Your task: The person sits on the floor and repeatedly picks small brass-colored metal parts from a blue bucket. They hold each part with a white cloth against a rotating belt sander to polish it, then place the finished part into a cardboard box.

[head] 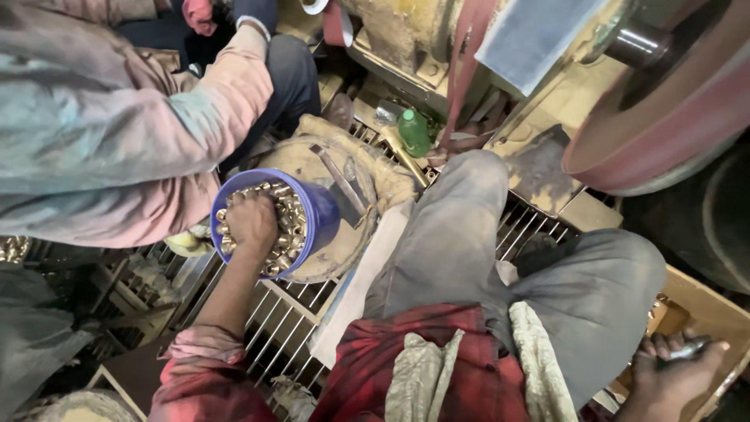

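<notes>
My left hand [251, 221] sits at nine o'clock of my knee, fingers curled down into the brass fittings [283, 227] that fill the blue bucket [320, 215]; it grips a clutch of them. The bucket rests on a dusty round stand [344, 168] over a wire grate [285, 312]. My right hand [672, 367], at four o'clock, is closed around a small metal piece [691, 348] above a cardboard box [707, 309]. A co-worker's sleeve [117, 133] fills ten o'clock.
</notes>
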A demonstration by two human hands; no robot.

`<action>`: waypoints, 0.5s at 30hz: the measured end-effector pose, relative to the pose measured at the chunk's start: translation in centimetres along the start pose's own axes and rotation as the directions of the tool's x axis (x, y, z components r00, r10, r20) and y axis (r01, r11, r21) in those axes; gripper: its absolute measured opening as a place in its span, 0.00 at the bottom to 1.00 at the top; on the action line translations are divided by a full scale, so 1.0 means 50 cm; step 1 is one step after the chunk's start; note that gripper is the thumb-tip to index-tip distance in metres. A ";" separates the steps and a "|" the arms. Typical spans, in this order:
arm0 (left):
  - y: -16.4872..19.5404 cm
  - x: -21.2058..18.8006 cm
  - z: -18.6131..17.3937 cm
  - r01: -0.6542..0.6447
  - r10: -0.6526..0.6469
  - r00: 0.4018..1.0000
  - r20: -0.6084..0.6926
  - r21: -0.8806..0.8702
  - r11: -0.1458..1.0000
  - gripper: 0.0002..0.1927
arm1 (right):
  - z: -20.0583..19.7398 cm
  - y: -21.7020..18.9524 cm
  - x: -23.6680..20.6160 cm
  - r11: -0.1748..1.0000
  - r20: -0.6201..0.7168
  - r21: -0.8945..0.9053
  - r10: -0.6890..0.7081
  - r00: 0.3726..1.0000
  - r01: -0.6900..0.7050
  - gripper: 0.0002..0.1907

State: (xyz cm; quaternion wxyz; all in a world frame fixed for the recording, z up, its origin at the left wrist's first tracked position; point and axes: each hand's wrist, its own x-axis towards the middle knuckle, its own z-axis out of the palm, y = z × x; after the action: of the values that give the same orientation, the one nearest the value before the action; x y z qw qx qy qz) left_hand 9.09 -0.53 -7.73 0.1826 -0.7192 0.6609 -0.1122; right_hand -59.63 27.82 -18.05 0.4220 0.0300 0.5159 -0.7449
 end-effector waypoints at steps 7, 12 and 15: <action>0.027 -0.020 -0.174 -0.182 -0.110 0.937 -0.330 -0.736 0.652 0.14 | 0.083 -0.018 -0.080 0.935 -0.102 -0.336 -0.154 0.983 0.111 0.14; 0.155 -0.030 -0.280 0.186 0.010 0.982 0.187 -0.967 -0.175 0.14 | 0.291 -0.044 -0.159 0.482 0.316 -0.752 -0.332 0.889 0.448 0.25; 0.298 -0.051 -0.313 0.280 0.258 0.947 0.190 -0.882 -0.378 0.15 | 0.418 -0.009 -0.209 0.170 0.574 -0.735 -0.358 0.736 0.656 0.15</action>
State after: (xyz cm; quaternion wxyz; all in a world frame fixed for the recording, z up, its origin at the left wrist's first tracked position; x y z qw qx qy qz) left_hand -11.03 -0.67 0.57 -0.3934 -0.5604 0.4087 0.6034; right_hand -45.06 17.52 -2.96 0.1531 -0.4841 0.7501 -0.4237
